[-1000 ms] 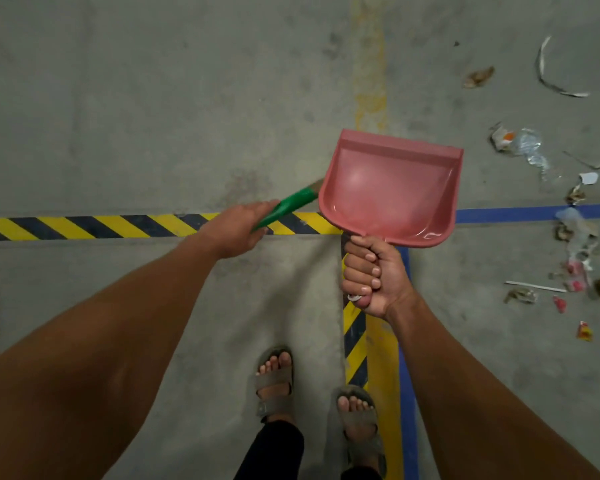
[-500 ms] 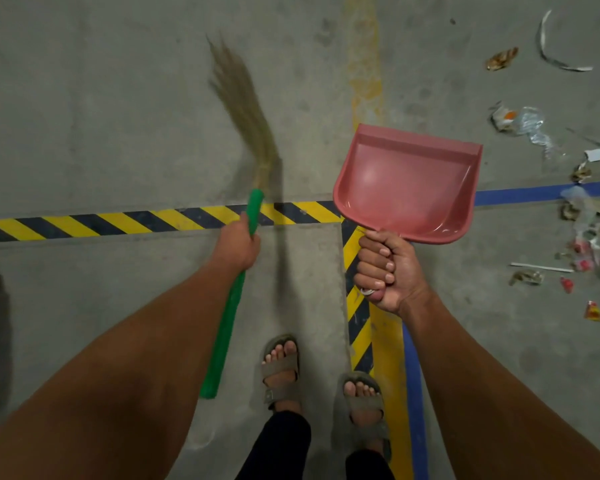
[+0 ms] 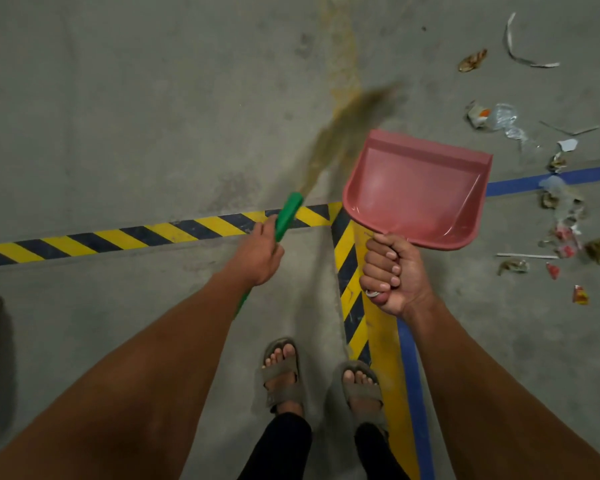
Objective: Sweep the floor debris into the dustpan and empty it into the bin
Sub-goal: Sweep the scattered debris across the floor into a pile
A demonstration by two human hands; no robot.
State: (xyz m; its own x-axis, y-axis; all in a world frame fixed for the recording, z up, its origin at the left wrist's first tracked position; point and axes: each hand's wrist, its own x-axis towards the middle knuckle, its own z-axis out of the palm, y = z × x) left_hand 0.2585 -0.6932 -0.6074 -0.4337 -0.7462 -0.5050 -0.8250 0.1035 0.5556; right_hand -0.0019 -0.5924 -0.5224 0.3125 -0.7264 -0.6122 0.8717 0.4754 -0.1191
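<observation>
Debris (image 3: 565, 216) lay scattered on the concrete floor (image 3: 118, 98) well to the right, unswept, and the pink dustpan (image 3: 420, 192) in my clenched right hand (image 3: 392, 275) was empty and held off the floor. My left hand (image 3: 258, 254) gripped the green broom (image 3: 288, 214), bristles blurred; I saw no bin, and judged nothing obstructed the sweep across the hazard tape (image 3: 136, 237) and blue line (image 3: 520, 185).

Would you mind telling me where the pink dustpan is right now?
In the head view the pink dustpan is right of centre, held off the floor by the right hand, between the blurred broom bristles and the scattered litter.
</observation>
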